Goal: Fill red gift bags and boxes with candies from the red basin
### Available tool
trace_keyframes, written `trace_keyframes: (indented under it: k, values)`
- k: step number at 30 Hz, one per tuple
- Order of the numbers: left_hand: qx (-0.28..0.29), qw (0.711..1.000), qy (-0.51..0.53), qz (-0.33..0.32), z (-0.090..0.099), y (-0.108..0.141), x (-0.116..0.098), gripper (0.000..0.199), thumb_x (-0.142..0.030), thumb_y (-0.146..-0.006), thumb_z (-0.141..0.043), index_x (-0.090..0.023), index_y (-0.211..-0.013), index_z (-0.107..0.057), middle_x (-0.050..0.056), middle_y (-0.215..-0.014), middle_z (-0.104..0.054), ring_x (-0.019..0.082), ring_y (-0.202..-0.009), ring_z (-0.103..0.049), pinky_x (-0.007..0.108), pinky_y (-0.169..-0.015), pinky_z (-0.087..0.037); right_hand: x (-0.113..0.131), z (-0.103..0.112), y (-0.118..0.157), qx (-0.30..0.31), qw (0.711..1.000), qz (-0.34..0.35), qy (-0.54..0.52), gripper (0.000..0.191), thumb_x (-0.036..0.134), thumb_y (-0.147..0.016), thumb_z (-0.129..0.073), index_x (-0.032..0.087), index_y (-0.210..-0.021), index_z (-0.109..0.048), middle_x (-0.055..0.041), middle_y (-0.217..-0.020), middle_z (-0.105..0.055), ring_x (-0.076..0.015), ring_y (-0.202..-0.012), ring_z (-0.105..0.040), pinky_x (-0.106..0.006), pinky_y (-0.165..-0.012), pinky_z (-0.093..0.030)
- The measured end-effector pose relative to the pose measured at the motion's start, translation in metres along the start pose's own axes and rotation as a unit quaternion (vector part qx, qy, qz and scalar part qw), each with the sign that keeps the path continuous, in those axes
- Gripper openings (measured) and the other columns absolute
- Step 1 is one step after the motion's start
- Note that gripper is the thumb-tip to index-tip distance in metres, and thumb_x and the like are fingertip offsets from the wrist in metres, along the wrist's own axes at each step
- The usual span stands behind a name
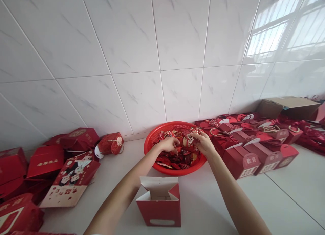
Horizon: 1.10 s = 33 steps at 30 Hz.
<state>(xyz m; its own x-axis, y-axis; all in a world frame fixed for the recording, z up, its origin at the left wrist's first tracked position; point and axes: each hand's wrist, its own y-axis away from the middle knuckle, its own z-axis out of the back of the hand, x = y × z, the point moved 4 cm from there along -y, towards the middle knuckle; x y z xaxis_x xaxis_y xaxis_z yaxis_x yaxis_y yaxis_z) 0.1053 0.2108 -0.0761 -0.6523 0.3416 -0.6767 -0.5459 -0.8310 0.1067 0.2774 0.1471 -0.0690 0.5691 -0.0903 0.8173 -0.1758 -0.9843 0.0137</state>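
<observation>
Nearest stands an upright, open-topped red gift box [161, 209], at six o'clock from the left hand [170, 144] (the nearer one) and seven from the right hand [204, 143]. That right hand pinches red wrapped packets [188, 139] over the red plastic basket [175, 173]; whether the left's curled fingers grip any, I cannot tell. Lower packets lie buried.

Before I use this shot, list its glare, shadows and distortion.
Head view: bright window reflection glaring off the wall tiles, upper right; head view: soft shadow on the white surface, right of the open red box; head view: tile lines slant strongly at left, suggesting wide-angle stretch.
</observation>
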Motion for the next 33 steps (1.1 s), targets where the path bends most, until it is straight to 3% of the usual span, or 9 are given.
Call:
trace_keyframes:
  k: [4, 8, 13, 17, 21, 29, 33]
  values:
    - [-0.047, 0.997, 0.063, -0.017, 0.012, 0.008, -0.009, 0.045, -0.027, -0.052, -0.085, -0.017, -0.094, -0.075, 0.003, -0.076, -0.072, 0.022, -0.073, -0.067, 0.029, -0.065, -0.049, 0.003, -0.001, 0.001, 0.016, 1.000, -0.010, -0.007, 0.032, 0.015, -0.043, -0.090, 0.016, -0.066, -0.068, -0.0021, -0.067, -0.072, -0.0159, -0.059, -0.066, -0.024, -0.050, -0.055]
    - [-0.117, 0.976, 0.163, -0.081, 0.023, 0.025, -0.025, 0.036, -0.039, -0.062, -0.081, -0.016, -0.089, -0.074, 0.006, -0.088, -0.073, 0.022, -0.084, -0.066, 0.030, -0.076, -0.051, 0.005, -0.006, 0.005, 0.049, 0.998, -0.042, -0.020, 0.027, 0.015, -0.048, -0.088, 0.015, -0.067, -0.069, -0.0028, -0.068, -0.072, -0.0151, -0.058, -0.066, -0.023, -0.051, -0.054]
    - [-0.187, 0.941, 0.266, -0.098, 0.029, 0.044, -0.042, 0.037, -0.046, -0.065, -0.080, -0.018, -0.087, -0.071, 0.004, -0.093, -0.072, 0.020, -0.087, -0.064, 0.030, -0.081, -0.050, 0.009, -0.026, 0.018, 0.094, 0.993, -0.053, -0.045, 0.026, 0.019, -0.052, -0.089, 0.017, -0.070, -0.070, -0.0011, -0.071, -0.072, -0.0151, -0.062, -0.066, -0.024, -0.055, -0.056]
    - [-0.232, 0.925, 0.281, -0.109, 0.030, 0.052, -0.052, 0.033, -0.045, -0.068, -0.075, -0.017, -0.085, -0.069, 0.004, -0.092, -0.071, 0.020, -0.089, -0.062, 0.029, -0.082, -0.048, 0.010, -0.039, 0.031, 0.093, 0.992, -0.056, -0.058, 0.028, 0.018, -0.050, -0.090, 0.017, -0.072, -0.072, -0.0014, -0.075, -0.074, -0.0150, -0.066, -0.066, -0.024, -0.058, -0.056]
    - [-0.237, 0.922, 0.289, -0.096, 0.030, 0.056, -0.058, 0.027, -0.041, -0.074, -0.068, -0.017, -0.087, -0.071, 0.004, -0.089, -0.070, 0.020, -0.087, -0.062, 0.030, -0.080, -0.048, 0.013, -0.042, 0.039, 0.070, 0.996, -0.042, -0.042, 0.027, 0.019, -0.050, -0.090, 0.020, -0.070, -0.072, -0.0019, -0.076, -0.074, -0.0177, -0.069, -0.068, -0.026, -0.059, -0.057]
    - [-0.213, 0.898, 0.355, -0.150, 0.031, 0.063, -0.075, 0.028, -0.032, -0.064, -0.074, -0.016, -0.086, -0.068, 0.003, -0.088, -0.070, 0.019, -0.088, -0.063, 0.032, -0.083, -0.049, 0.019, -0.044, 0.044, 0.071, 0.996, -0.021, -0.044, 0.032, 0.021, -0.047, -0.091, 0.018, -0.069, -0.068, -0.0022, -0.074, -0.072, -0.0192, -0.070, -0.069, -0.029, -0.059, -0.060]
    - [-0.212, 0.911, 0.324, -0.145, 0.033, 0.063, -0.074, 0.030, -0.035, -0.065, -0.077, -0.017, -0.087, -0.069, 0.005, -0.094, -0.071, 0.022, -0.095, -0.064, 0.034, -0.086, -0.049, 0.021, -0.043, 0.046, 0.065, 0.998, 0.002, -0.018, 0.034, 0.023, -0.049, -0.090, 0.018, -0.073, -0.067, -0.0016, -0.072, -0.071, -0.0188, -0.065, -0.068, -0.028, -0.055, -0.059]
